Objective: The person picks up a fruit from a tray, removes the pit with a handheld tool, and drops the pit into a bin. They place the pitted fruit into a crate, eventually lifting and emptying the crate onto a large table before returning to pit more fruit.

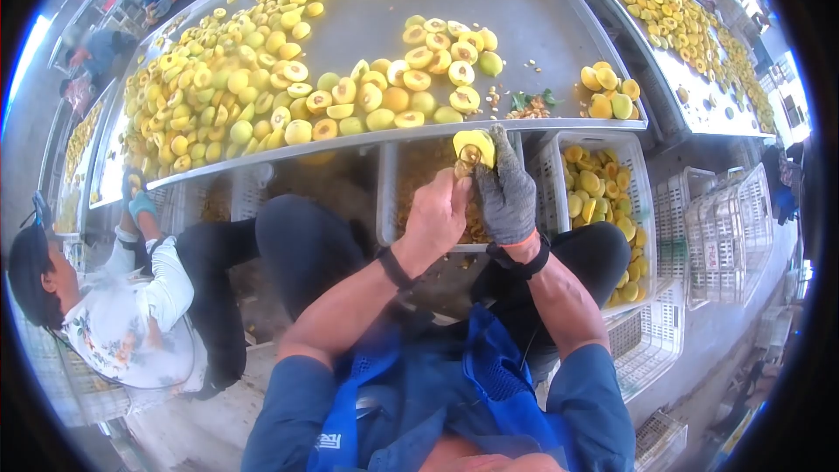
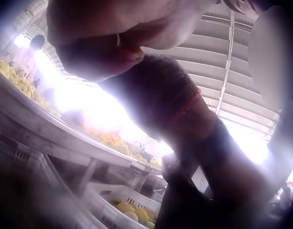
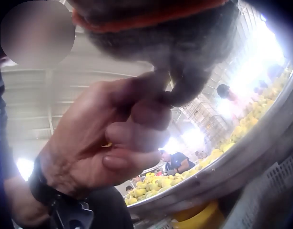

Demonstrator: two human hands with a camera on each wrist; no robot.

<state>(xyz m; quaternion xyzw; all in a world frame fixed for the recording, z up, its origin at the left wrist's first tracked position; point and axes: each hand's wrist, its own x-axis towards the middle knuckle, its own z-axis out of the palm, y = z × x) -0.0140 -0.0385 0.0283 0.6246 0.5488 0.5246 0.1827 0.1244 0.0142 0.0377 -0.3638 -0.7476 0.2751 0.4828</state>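
Observation:
My bare left hand (image 1: 437, 211) is curled tightly beneath a yellow peach half (image 1: 484, 145). From its grip a small brownish looped tool (image 1: 469, 160) reaches up against the cut face; most of its handle is hidden by the fingers. My right hand (image 1: 507, 201), in a grey glove, holds the peach half from the right, thumb and fingers around its edge. Both hands meet just in front of the metal table's edge. In the right wrist view the bare left hand (image 3: 108, 136) shows curled fingers, close below the gloved right hand (image 3: 184, 43).
Many peach halves (image 1: 236, 83) cover the metal table (image 1: 350, 26). Pit scraps and a leaf (image 1: 548, 96) lie near its front edge, beside several peach halves (image 1: 603, 87). Below stand a crate (image 1: 385, 201) and a peach-filled crate (image 1: 645, 201). Another person (image 1: 131, 323) sits at left.

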